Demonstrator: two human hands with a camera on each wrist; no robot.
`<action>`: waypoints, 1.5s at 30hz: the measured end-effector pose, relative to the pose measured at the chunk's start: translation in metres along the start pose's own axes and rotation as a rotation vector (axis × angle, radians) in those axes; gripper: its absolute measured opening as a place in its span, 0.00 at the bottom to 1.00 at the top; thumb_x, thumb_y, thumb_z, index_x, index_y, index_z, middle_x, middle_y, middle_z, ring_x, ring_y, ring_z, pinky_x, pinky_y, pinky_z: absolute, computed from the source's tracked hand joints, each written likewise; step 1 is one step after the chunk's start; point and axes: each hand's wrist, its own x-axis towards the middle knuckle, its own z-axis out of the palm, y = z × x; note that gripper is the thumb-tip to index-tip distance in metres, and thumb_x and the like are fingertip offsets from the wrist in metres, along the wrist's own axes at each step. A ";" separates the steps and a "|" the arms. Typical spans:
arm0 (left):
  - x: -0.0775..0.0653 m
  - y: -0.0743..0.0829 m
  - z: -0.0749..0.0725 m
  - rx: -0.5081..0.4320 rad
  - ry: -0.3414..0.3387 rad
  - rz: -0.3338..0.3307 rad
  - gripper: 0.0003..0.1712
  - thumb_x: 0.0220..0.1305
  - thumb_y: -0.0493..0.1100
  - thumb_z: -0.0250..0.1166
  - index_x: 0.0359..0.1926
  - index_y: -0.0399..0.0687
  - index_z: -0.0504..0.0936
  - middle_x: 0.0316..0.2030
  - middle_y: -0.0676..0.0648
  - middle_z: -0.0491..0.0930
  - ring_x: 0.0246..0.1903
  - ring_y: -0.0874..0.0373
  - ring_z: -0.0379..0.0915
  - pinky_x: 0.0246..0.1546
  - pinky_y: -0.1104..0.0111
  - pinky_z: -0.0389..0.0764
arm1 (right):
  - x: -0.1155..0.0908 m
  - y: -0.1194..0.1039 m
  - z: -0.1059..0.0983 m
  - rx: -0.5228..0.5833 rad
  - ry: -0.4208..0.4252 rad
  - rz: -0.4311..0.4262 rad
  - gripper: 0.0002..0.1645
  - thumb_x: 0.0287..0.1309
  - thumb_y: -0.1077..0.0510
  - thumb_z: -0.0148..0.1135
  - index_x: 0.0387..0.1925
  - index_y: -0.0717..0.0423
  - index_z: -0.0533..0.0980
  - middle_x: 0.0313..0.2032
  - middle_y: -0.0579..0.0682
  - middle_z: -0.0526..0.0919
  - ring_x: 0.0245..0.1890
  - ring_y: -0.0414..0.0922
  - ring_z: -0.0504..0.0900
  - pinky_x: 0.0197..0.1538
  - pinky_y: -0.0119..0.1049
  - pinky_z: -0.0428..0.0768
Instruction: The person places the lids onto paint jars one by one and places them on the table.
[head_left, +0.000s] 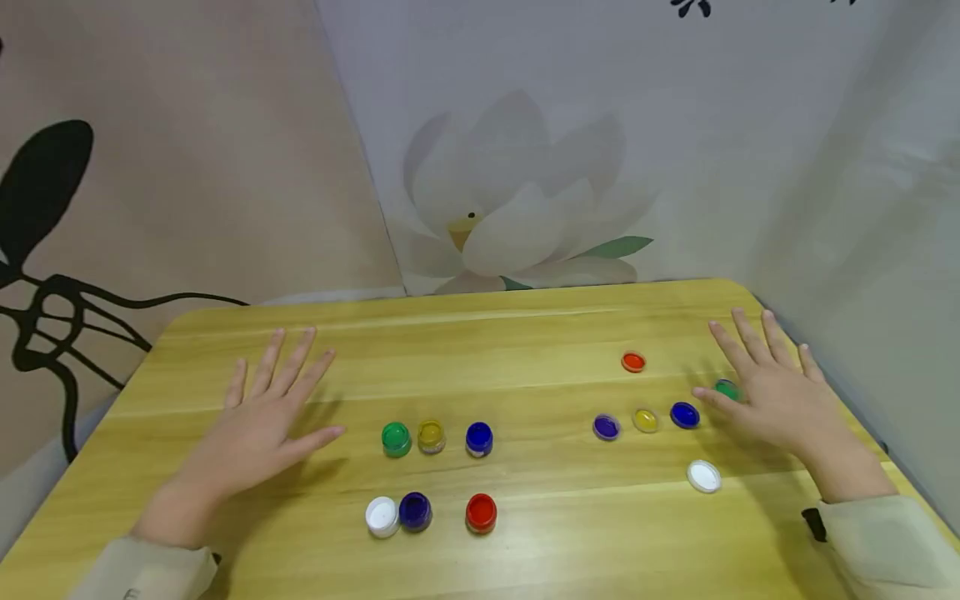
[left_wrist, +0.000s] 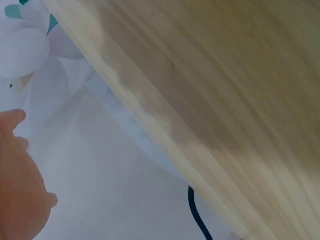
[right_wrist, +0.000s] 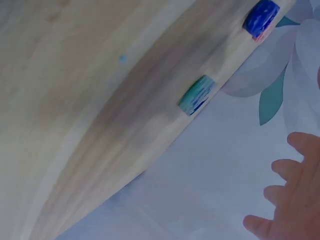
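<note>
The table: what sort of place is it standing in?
Perhaps an indoor craft corner: a flower-printed backdrop hangs close behind the table, and small pots of what looks like paint sit on it, their lids off.

Green lid (head_left: pixel 727 387) partly behind right grip (head_left: pixel 783 404)

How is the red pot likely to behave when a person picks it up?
The red pot is small, so it is probably light. Its round, firm-looking wall should keep its shape, but could roll if knocked over. It looks open, with the red lid lying apart, so its contents might spill when tilted.
</note>
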 end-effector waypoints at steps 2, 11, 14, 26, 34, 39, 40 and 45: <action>0.004 0.002 0.003 0.003 0.001 0.021 0.54 0.65 0.66 0.60 0.80 0.60 0.40 0.79 0.52 0.25 0.77 0.48 0.12 0.70 0.38 0.16 | -0.001 0.006 0.001 0.008 -0.012 0.015 0.56 0.65 0.29 0.51 0.79 0.41 0.34 0.78 0.49 0.24 0.76 0.56 0.18 0.66 0.81 0.40; 0.010 0.013 0.011 -0.032 -0.097 0.030 0.52 0.64 0.68 0.61 0.78 0.51 0.51 0.79 0.46 0.46 0.79 0.45 0.21 0.71 0.31 0.39 | 0.007 0.036 0.008 0.050 -0.075 0.050 0.56 0.66 0.31 0.53 0.79 0.51 0.38 0.78 0.65 0.32 0.73 0.75 0.35 0.52 0.85 0.58; 0.012 0.016 0.013 -0.046 -0.090 0.053 0.50 0.62 0.68 0.63 0.75 0.46 0.60 0.74 0.44 0.60 0.78 0.41 0.32 0.69 0.30 0.47 | 0.007 0.044 0.009 0.085 -0.106 0.065 0.56 0.66 0.32 0.53 0.79 0.55 0.41 0.77 0.66 0.33 0.72 0.77 0.39 0.49 0.87 0.58; 0.019 0.027 0.023 -0.136 -0.145 0.099 0.43 0.55 0.62 0.72 0.67 0.48 0.72 0.65 0.45 0.74 0.74 0.38 0.50 0.64 0.30 0.61 | 0.005 0.054 0.012 0.184 -0.193 0.065 0.50 0.65 0.34 0.57 0.74 0.61 0.55 0.70 0.75 0.54 0.62 0.82 0.54 0.47 0.87 0.58; 0.029 0.035 0.029 -0.270 -0.237 0.132 0.35 0.56 0.55 0.73 0.62 0.46 0.76 0.58 0.48 0.79 0.62 0.45 0.70 0.63 0.44 0.73 | 0.004 0.059 0.014 0.230 -0.186 -0.003 0.46 0.62 0.40 0.64 0.68 0.67 0.62 0.62 0.79 0.62 0.56 0.81 0.62 0.49 0.78 0.67; 0.034 0.037 0.030 -0.298 -0.261 0.147 0.29 0.57 0.50 0.74 0.58 0.47 0.79 0.54 0.51 0.80 0.57 0.50 0.73 0.62 0.50 0.76 | 0.003 0.059 0.016 0.238 -0.188 -0.033 0.46 0.58 0.43 0.69 0.67 0.67 0.64 0.55 0.75 0.70 0.52 0.75 0.70 0.46 0.69 0.74; 0.035 0.037 0.030 -0.302 -0.263 0.151 0.28 0.57 0.49 0.74 0.57 0.47 0.80 0.53 0.51 0.80 0.57 0.50 0.74 0.62 0.50 0.76 | 0.003 0.058 0.016 0.238 -0.187 -0.037 0.46 0.57 0.43 0.70 0.66 0.66 0.65 0.54 0.74 0.72 0.52 0.74 0.71 0.45 0.68 0.75; 0.036 0.037 0.032 -0.305 -0.275 0.156 0.23 0.56 0.48 0.74 0.53 0.51 0.82 0.50 0.55 0.80 0.55 0.53 0.74 0.60 0.51 0.77 | 0.006 0.055 0.017 0.243 -0.185 -0.067 0.44 0.54 0.45 0.73 0.64 0.65 0.67 0.48 0.67 0.77 0.46 0.64 0.75 0.41 0.57 0.78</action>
